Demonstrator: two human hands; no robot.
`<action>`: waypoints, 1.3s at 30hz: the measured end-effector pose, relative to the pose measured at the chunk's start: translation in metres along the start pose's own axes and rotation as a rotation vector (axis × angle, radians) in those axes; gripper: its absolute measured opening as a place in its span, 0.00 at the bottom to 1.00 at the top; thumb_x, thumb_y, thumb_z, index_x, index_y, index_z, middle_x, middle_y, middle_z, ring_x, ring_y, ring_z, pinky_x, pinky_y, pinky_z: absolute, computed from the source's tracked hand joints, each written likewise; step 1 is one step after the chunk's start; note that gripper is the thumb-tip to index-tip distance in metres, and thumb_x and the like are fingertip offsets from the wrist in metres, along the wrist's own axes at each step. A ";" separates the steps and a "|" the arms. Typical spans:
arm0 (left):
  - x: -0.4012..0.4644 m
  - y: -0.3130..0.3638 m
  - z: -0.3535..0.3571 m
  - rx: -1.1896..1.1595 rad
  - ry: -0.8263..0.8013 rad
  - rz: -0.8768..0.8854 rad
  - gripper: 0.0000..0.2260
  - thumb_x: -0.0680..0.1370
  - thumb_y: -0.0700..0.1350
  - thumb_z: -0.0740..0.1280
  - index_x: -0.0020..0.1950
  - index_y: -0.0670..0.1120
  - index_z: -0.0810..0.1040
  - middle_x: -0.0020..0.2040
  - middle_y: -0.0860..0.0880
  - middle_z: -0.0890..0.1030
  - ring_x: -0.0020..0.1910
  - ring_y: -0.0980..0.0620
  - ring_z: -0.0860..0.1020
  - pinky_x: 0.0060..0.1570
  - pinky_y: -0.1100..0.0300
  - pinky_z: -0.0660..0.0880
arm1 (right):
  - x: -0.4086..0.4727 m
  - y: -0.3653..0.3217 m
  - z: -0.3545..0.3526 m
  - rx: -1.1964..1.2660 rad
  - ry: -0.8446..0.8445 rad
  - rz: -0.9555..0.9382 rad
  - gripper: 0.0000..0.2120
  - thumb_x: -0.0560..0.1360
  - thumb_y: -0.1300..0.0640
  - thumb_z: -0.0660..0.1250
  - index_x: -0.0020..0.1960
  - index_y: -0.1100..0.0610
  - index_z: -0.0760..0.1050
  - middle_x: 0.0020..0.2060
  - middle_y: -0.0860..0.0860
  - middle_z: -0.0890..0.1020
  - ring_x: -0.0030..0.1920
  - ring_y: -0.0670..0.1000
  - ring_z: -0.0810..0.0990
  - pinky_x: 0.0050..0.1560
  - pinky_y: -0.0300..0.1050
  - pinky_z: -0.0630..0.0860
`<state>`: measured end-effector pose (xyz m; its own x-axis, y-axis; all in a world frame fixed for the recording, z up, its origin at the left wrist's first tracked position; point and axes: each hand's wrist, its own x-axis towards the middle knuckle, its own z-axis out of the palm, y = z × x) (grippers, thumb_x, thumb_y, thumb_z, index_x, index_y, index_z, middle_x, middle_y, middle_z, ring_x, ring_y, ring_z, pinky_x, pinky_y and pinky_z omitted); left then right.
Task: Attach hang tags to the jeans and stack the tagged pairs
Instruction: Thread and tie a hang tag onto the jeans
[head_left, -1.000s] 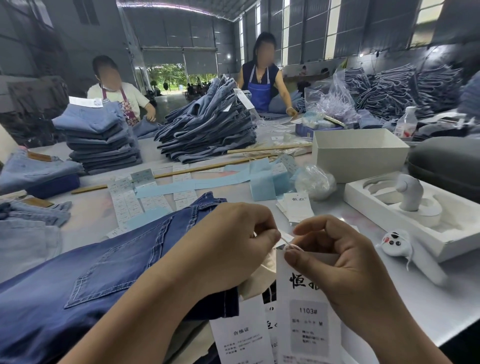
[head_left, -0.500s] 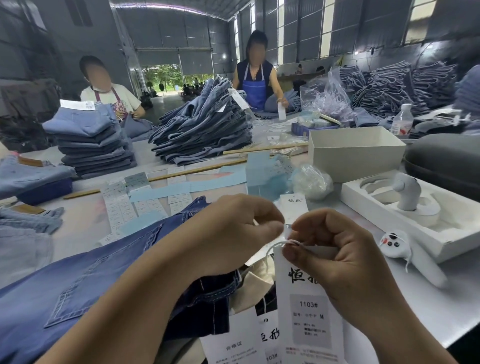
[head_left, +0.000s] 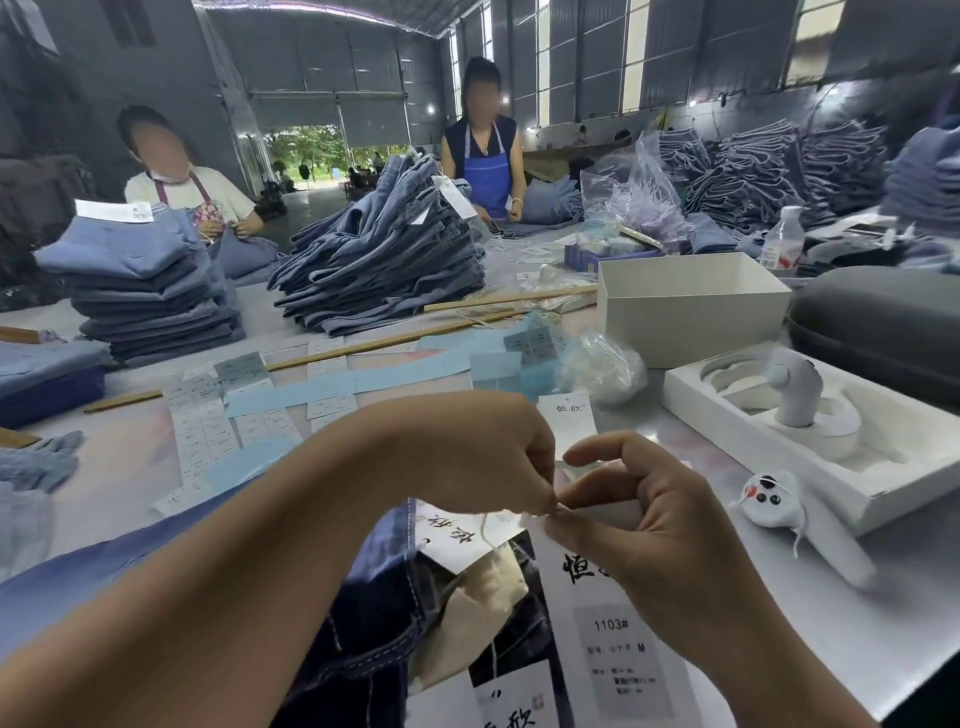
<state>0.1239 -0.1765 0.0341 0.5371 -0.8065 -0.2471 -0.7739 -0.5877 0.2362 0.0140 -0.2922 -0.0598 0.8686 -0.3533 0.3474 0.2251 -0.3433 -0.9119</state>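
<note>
A dark blue pair of jeans (head_left: 374, 618) lies on the table in front of me, waistband open with a cream pocket lining showing. My left hand (head_left: 467, 457) and my right hand (head_left: 639, 525) meet fingertip to fingertip above it, both pinching the thin white string at the top of a white hang tag (head_left: 618, 639) marked 1103#, size M. The tag hangs below my right palm. More white tags (head_left: 462, 535) lie under my hands on the waistband. A further tag (head_left: 566, 421) stands behind my left hand.
Rows of small labels and light blue paper strips (head_left: 270, 395) lie beyond the jeans. Stacks of folded jeans (head_left: 145, 280) and a heap (head_left: 384, 260) stand farther back, with two people working. A white box (head_left: 685, 306), a foam tray (head_left: 810, 426) and a white tagging tool (head_left: 774, 504) lie to the right.
Both hands have dropped closer to the waistband and their fingertips now touch at the tag's string. The view has tilted slightly, and the jeans' waistband has folded open.
</note>
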 end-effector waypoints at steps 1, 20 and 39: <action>0.004 -0.001 -0.001 -0.017 -0.026 -0.003 0.04 0.76 0.49 0.68 0.41 0.52 0.77 0.36 0.56 0.78 0.33 0.58 0.74 0.32 0.64 0.70 | 0.001 0.002 -0.002 -0.010 0.007 0.004 0.17 0.68 0.59 0.78 0.48 0.41 0.76 0.38 0.45 0.85 0.37 0.46 0.84 0.35 0.36 0.79; 0.086 -0.008 0.012 0.216 0.026 0.008 0.08 0.82 0.47 0.61 0.46 0.47 0.75 0.43 0.50 0.77 0.36 0.54 0.71 0.32 0.62 0.67 | 0.026 0.063 -0.025 -0.125 0.031 0.221 0.13 0.68 0.56 0.79 0.44 0.41 0.78 0.37 0.43 0.82 0.35 0.46 0.80 0.38 0.46 0.78; 0.147 -0.034 0.012 0.284 -0.059 -0.047 0.09 0.81 0.48 0.62 0.43 0.47 0.76 0.38 0.52 0.78 0.34 0.56 0.73 0.32 0.63 0.66 | 0.052 0.116 -0.055 -0.191 0.116 0.299 0.12 0.70 0.58 0.77 0.40 0.42 0.79 0.36 0.40 0.82 0.35 0.42 0.80 0.36 0.31 0.73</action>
<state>0.2252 -0.2743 -0.0220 0.5607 -0.7689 -0.3074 -0.8160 -0.5762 -0.0472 0.0609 -0.3976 -0.1353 0.8252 -0.5553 0.1040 -0.1272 -0.3619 -0.9235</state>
